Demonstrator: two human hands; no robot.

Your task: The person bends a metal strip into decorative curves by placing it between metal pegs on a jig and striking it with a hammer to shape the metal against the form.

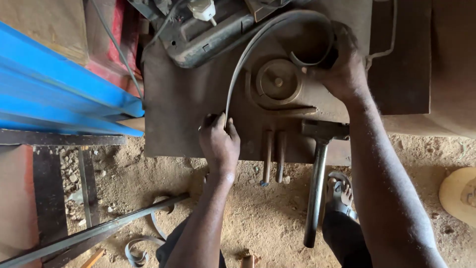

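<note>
I see left hand [219, 144] clamped on flat steel strip [233, 84] at centre | right hand [342, 69] gripping its curled end, upper right | scroll jig [277, 82] on desk [178, 109] | curl partly formed, remainder straight

Dull grey curved flat steel strip [238, 64] lies on a rust-brown steel work plate [183, 109], beside bright blue ribbed metal sheets [54, 94] over sandy tan ground [267, 213].
</note>
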